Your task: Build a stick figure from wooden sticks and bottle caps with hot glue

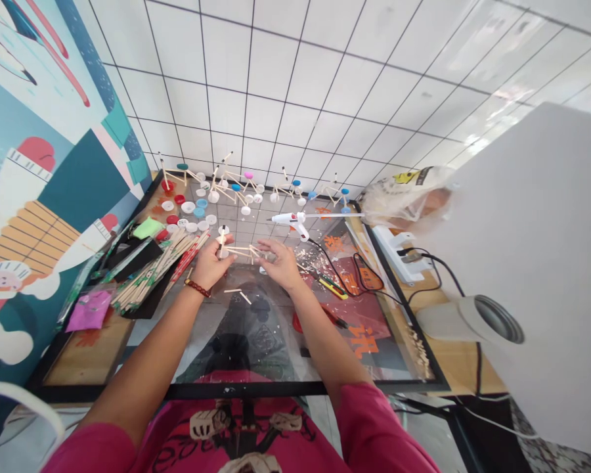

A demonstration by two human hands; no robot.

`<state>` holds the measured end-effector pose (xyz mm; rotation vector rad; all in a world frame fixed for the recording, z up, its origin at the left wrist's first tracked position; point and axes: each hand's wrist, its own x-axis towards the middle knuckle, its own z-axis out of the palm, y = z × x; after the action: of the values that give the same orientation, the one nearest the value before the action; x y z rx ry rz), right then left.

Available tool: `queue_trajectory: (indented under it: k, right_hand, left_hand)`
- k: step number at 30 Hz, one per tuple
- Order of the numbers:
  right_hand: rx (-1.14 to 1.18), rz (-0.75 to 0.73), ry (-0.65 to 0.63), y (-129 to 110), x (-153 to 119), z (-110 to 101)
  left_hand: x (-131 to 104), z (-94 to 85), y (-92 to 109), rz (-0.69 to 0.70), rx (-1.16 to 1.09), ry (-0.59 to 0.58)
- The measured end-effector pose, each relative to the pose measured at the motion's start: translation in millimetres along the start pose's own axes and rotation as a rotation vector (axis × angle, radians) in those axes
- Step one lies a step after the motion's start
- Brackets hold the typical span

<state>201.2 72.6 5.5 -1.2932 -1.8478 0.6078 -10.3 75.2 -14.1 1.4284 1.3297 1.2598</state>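
Between my two hands, low over a glossy, mirror-like tabletop (276,322), is a small stick model (241,249), a spindly frame of pale, thin wooden pieces with a dark-tipped upright at its left end. My left hand (219,255) pinches that end between thumb and fingers; a bracelet (197,288) of round, reddish-brown beads circles the wrist. My right hand (270,258) is spread at the opposite end, thumb and fingers apart; I cannot tell whether they touch the wood. Two short, straight stick pieces (245,297) lie on the shiny surface nearer to me. Beyond my hands, a smooth white glue gun (289,219) lies on its side, a long, translucent glue stick projecting from its back. Round plastic caps (199,212) in white, red and blue cluster at the far left, and similar angular stick models with discs line the back edge, before a wall of glossy white tiles (276,72). To my left is a loose sheaf of slim wooden sticks (152,272), near a crinkly packet of pink material (88,310). To my right are pale, crumbly shavings (320,258), a yellow cutter (332,288) and a looping black cord (359,276).
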Motion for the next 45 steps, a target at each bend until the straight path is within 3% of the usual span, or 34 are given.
queue_trajectory:
  k: [6, 14, 19, 32, 38, 45]
  right_hand:
    - [0.04, -0.051, -0.09, 3, -2, -1]
    - [-0.126, -0.023, -0.287, 22, -2, -28]
    - [-0.117, -0.004, -0.278, 32, -3, -28]
    - [-0.093, -0.026, -0.314, 30, -4, -25]
    - [-0.121, -0.01, -0.323, 32, -6, -24]
    - [-0.1, -0.004, -0.3, 37, -5, -20]
  left_hand:
    - [1, -2.7, -1, 0.03, 0.068, 0.005]
    - [4, -4.0, -5, 0.004, 0.068, 0.004]
    - [5, 0.2, -9, -0.008, 0.024, 0.028]
    - [4, 7.0, -15, -0.003, -0.029, 0.002]
    - [2, 5.1, -5, -0.028, -0.035, 0.002]
    - [0, 1.6, -7, -0.043, -0.133, -0.09]
